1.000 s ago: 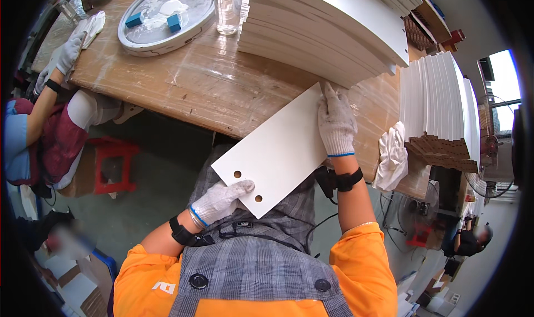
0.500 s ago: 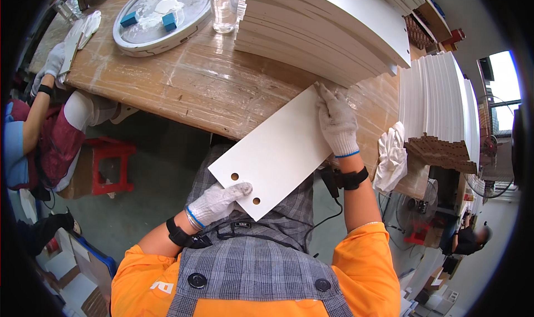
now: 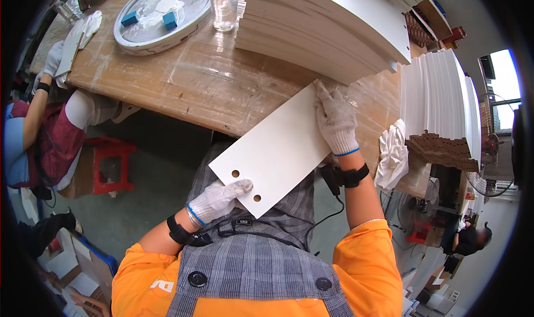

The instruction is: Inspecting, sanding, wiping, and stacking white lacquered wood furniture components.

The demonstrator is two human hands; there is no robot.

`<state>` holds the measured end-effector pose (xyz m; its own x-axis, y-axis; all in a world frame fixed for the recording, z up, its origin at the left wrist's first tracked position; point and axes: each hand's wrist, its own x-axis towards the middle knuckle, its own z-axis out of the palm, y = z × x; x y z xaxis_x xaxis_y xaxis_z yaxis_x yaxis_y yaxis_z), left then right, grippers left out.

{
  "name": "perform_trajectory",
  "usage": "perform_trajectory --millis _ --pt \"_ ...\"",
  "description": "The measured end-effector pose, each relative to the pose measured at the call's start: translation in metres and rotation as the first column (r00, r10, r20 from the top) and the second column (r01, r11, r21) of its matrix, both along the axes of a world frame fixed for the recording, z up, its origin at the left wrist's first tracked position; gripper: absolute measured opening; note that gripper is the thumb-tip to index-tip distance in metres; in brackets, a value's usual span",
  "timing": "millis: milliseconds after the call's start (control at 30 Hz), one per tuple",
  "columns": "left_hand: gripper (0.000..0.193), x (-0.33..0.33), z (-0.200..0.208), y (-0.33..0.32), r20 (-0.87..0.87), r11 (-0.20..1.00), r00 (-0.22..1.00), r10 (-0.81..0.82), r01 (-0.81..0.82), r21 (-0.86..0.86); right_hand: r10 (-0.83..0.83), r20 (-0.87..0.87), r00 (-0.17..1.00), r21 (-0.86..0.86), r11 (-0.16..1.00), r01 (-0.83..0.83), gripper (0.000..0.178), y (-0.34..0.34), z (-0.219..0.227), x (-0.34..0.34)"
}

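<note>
A flat white board (image 3: 275, 144) with two round holes near its lower-left end lies slanted over my lap, its far end resting over the table's near edge. My gloved left hand (image 3: 217, 201) grips the near end, with the thumb on top between the holes and the other fingers hidden beneath. At the board's far right corner, my gloved right hand (image 3: 336, 119) holds the edge, fingers bent at the corner. Beyond it, a tall stack of white boards (image 3: 317, 30) stands on the table.
On the wooden table (image 3: 183, 86) are a round tray (image 3: 147, 33) with white paste and two blue blocks (image 3: 169, 21), and a glass jar (image 3: 225, 8). A white cloth (image 3: 391, 153) and more stacked boards (image 3: 436, 97) are at right. A co-worker (image 3: 44, 128) sits at left near a red stool (image 3: 108, 164).
My hands and the board have hardly moved. At the lower left edge, another person's hands have come into view.
</note>
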<state>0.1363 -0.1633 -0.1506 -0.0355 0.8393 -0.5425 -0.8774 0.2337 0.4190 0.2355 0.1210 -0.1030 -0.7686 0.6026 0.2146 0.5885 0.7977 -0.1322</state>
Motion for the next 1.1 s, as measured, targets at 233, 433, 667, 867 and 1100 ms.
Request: perform_trajectory --millis 233,433,667,867,1100 --pt "0.04 0.0 0.003 0.002 -0.005 1.0 1.0 0.002 -0.002 -0.003 0.035 -0.043 0.998 -0.107 0.993 -0.039 0.044 -0.006 0.001 0.002" --pt "0.04 0.002 0.003 0.002 0.008 1.0 1.0 0.001 -0.001 0.013 0.225 0.251 0.941 -0.146 0.97 -0.193 0.045 -0.084 0.009 -0.012" --pt "0.042 0.002 0.005 0.004 -0.009 0.999 0.999 -0.036 0.036 0.007 -0.076 -0.167 0.983 0.08 0.993 0.091 0.042 -0.013 -0.014 -0.009" --pt "0.045 0.001 0.002 0.002 -0.018 0.995 0.999 -0.041 0.042 0.088 0.374 0.167 0.912 -0.167 0.922 -0.348 0.05 -0.109 0.009 -0.018" --pt "0.05 -0.007 0.007 -0.008 0.007 0.984 1.0 -0.016 0.014 0.179 0.109 -0.024 0.994 0.073 0.992 -0.107 0.051 -0.087 -0.011 -0.016"
